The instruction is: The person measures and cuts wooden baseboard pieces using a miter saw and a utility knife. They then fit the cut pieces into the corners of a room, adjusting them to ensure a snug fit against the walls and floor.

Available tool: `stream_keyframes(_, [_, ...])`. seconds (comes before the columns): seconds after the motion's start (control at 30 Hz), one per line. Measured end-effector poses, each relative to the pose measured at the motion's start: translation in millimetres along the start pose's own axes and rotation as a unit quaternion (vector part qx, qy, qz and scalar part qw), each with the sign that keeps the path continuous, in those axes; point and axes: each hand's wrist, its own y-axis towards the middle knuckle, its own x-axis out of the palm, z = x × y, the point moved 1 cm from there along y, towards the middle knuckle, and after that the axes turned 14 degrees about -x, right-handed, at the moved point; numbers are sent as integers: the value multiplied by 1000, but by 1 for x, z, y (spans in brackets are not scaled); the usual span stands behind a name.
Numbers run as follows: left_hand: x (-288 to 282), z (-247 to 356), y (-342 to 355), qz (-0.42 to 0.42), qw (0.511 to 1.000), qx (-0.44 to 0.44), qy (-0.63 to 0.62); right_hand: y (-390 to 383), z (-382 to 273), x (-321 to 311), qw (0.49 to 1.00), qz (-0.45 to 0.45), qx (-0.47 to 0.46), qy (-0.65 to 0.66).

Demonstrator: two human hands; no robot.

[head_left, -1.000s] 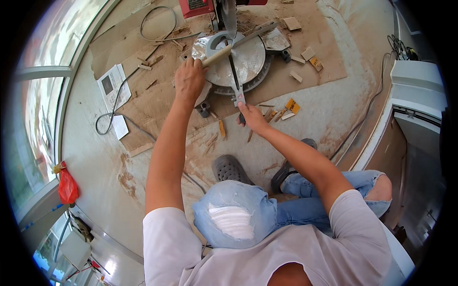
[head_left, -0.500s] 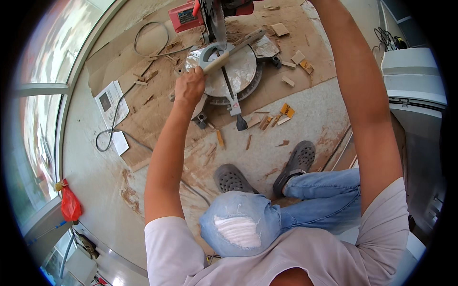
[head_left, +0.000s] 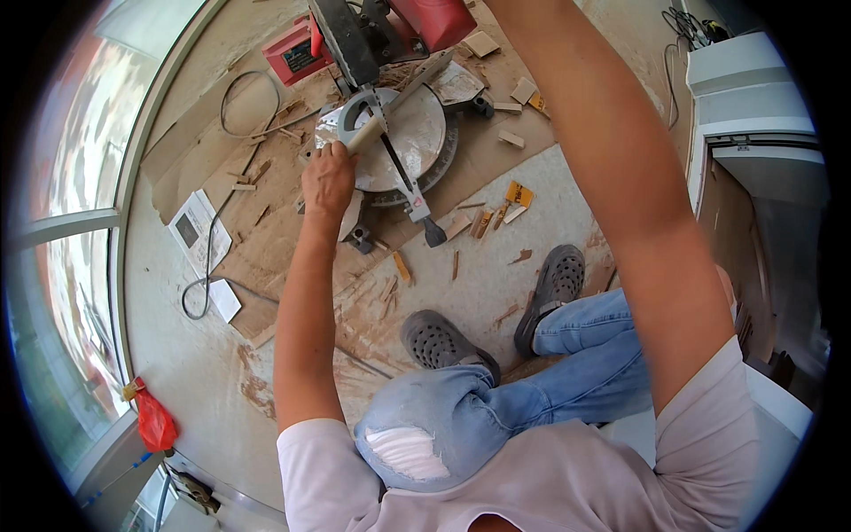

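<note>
My left hand (head_left: 328, 182) is closed on the end of a pale wood strip (head_left: 364, 136) and holds it against the fence (head_left: 425, 75) of a miter saw. The strip lies across the saw's round metal table (head_left: 412, 142). Above it, the saw head's black guard (head_left: 344, 43) is low, with the blade edge at the strip just right of my fingers. A red motor housing (head_left: 434, 22) sits to the right of the guard. My right forearm (head_left: 603, 124) reaches past the top edge, so that hand is out of sight.
Wood offcuts (head_left: 481, 44) and sawdust lie around the saw on a cardboard sheet (head_left: 186, 164). A cable (head_left: 213, 235) runs past printed paper (head_left: 199, 230) on the left. My clogs (head_left: 439, 340) are near the saw. Windows (head_left: 71, 301) line the left; a white cabinet (head_left: 749, 75) stands right.
The saw head has come down, bringing the blade to the wood strip. My right forearm has moved with it. The whole view has shifted slightly; my left hand still holds the strip.
</note>
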Motion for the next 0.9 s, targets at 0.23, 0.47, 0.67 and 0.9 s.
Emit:
stream_keyframes(0.23, [-3, 3, 2, -30, 999, -4, 11, -35, -24, 15, 986, 168, -4, -7])
stream_keyframes(0.47, [-5, 4, 3, -52, 998, -18, 30, -36, -35, -2, 997, 48, -2, -56])
stream_keyframes(0.67, [-7, 9, 4, -36, 999, -6, 18, -44, -33, 3, 977, 167, 70, 111])
stream_keyframes(0.9, [-6, 4, 1, -24, 1000, -15, 11, -31, -39, 3, 917, 195, 224, 266])
